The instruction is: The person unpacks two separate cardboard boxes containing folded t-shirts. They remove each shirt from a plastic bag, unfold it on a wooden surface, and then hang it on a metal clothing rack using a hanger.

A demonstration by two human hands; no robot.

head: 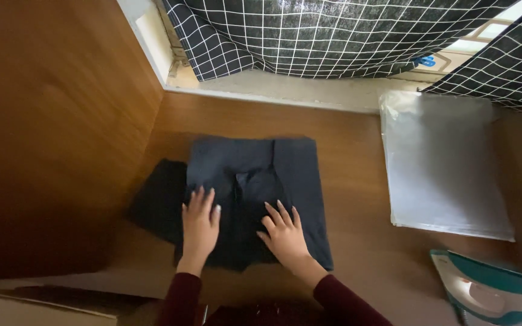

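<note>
A dark folded garment (255,169) lies flat on the wooden table (351,151). One darker part of it sticks out to the left (158,199). My left hand (199,226) rests palm down on the garment's left half, fingers spread. My right hand (283,234) presses flat on the lower middle of the cloth, fingers apart. Both wrists wear dark red sleeves. Neither hand grips anything.
A stack of clear plastic bags (442,163) lies at the right. A white and teal iron (490,293) sits at the bottom right corner. A wooden panel (55,121) rises on the left. A black checked curtain (333,33) hangs behind.
</note>
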